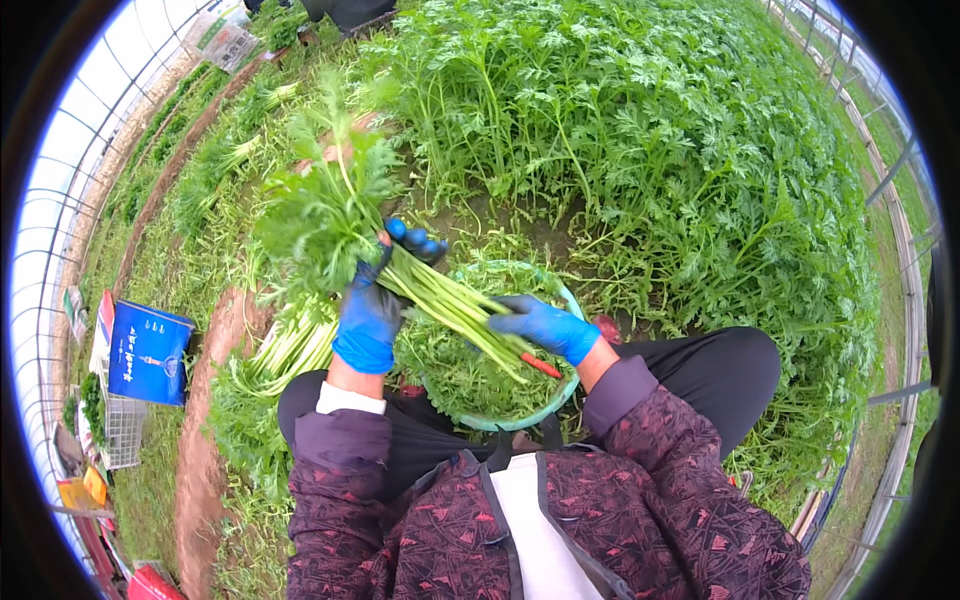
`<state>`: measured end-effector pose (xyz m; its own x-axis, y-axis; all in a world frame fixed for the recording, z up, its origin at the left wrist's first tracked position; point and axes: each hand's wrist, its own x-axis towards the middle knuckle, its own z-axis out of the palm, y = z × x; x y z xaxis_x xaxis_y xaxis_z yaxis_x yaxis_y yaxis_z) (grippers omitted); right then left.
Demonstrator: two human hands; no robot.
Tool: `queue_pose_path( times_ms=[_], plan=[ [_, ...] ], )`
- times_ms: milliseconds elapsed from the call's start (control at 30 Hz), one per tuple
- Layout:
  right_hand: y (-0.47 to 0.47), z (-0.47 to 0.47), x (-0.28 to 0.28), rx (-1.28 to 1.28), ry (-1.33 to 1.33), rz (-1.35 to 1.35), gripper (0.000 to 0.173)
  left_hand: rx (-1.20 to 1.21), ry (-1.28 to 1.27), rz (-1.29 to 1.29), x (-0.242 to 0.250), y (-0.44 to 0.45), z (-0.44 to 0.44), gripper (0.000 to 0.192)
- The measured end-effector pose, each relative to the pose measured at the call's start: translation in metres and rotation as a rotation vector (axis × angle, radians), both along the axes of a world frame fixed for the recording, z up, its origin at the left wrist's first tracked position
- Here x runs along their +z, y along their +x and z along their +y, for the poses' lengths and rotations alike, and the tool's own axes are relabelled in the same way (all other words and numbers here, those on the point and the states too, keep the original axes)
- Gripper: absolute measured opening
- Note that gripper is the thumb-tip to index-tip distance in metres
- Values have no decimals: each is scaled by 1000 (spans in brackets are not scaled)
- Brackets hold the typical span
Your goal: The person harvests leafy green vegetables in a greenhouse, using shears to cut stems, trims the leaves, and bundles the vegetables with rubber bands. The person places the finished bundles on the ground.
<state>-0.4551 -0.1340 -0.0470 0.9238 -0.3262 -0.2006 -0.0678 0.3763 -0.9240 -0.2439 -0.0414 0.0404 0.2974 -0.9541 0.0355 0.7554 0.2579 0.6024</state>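
Note:
My left hand [373, 315], in a blue glove with a dark palm, grips a bunch of leafy greens [442, 289] around its upper stems. The feathery leaves spread up and left, partly blurred. Near the cut ends, my right hand [544, 328], also blue-gloved, has its fingers on the stems. A red handle [541, 366] sticks out just below that hand; the rest of the tool is hidden. Under the bunch, between my legs, stands a round light-green tub [517, 424] holding loose leaves and trimmings [487, 394].
Cut greens [296, 349] lie in a pile by my left knee. Uncut leafy plants [637, 135] rise in front and right. A blue printed box [150, 352] sits by a white crate [124, 431] at left. Part of a person in dark clothing [349, 11] shows at the top.

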Motion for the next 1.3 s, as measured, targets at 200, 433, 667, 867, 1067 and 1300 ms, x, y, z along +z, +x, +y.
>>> queue_pose_path(
  times_ms=[200, 433, 667, 867, 1067, 1300],
  plan=[
    [-44, 12, -113, 80, -1040, 872, 42, -21, -48, -276, 33, 27, 6, 69],
    [-47, 32, -158, 41, -1289, 801, 30, -178, -187, -132, 49, 45, 1, 31],
    [-48, 31, -165, -37, -1292, 639, 15, -127, -116, -219, 27, 59, -2, 27],
    [-58, 8, -90, -95, -1136, 700, 23, -77, 87, -358, 14, 82, -8, 34],
    [-49, 4, -15, -404, -318, 336, 40, -153, -27, -526, 3, 70, -15, 43],
    [-6, 14, 47, -250, -210, 184, 42, -191, 169, -538, -13, 56, -13, 41]
  ],
)
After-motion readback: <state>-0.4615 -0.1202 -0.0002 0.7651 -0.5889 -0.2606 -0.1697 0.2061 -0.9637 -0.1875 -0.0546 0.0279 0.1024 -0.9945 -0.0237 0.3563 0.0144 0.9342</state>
